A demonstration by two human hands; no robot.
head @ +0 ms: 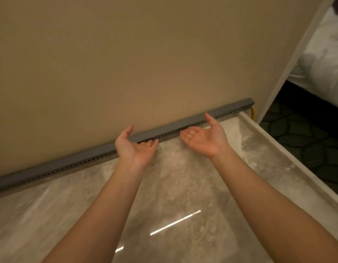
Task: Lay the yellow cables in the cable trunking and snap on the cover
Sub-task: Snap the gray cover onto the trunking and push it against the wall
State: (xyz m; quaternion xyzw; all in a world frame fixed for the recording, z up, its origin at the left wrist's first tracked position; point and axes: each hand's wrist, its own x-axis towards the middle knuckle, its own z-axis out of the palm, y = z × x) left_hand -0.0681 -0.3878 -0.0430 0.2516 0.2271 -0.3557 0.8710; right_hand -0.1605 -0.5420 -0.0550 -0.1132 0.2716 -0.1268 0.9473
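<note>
Count: one grey trunking [88, 158], one short bit of yellow cable [253, 112], and your two hands.

The trunking runs along the foot of the beige wall [145, 54], where it meets the pale stone floor [174, 186], rising from lower left to upper right. Its top face is plain and closed along the whole stretch in view. The side facing you carries a single row of small holes.

The yellow cable shows only at the trunking's far right end, curving down beside the wall corner. The rest of it is hidden.

Your left hand [135, 147] is palm up with the thumb raised toward the wall and the fingers [148, 143] loosely curled. Their tips sit right at the holed side of the trunking. You cannot tell whether they touch it. The hand holds nothing.

Your right hand [204, 138] is also palm up and relaxed, with nothing in it. Its thumb points up across the trunking and its fingers lie just in front of the holed side. Contact is unclear here too.

Both hands are near the middle of the run, a little apart from each other.

At far right there is one bed [324, 59] with white linen above a dark patterned carpet [307, 141].
</note>
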